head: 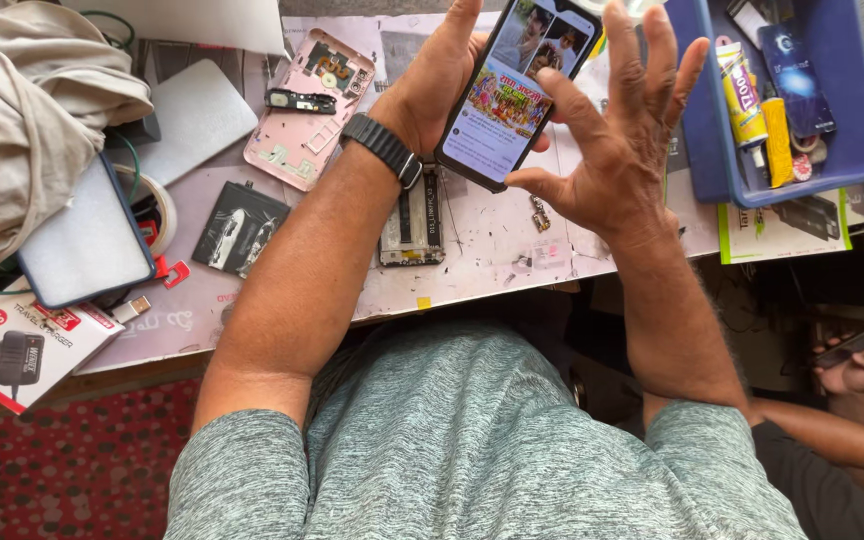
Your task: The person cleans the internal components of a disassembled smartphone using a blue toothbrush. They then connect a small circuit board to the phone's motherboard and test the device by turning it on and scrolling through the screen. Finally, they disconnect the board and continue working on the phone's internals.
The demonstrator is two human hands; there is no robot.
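Observation:
My left hand, with a black watch on its wrist, holds a black smartphone tilted above the work table. The phone's screen is lit and shows pictures and a colourful banner. My right hand hovers at the phone's right side with fingers spread. Its index finger and thumb touch the screen's right edge. Both forearms reach out over my grey shirt.
On the table lie a pink phone back frame, an opened phone body, a black battery, a tape roll and a blue-edged white slab. A blue tray holds glue tubes. Another person's hand holds a phone, lower right.

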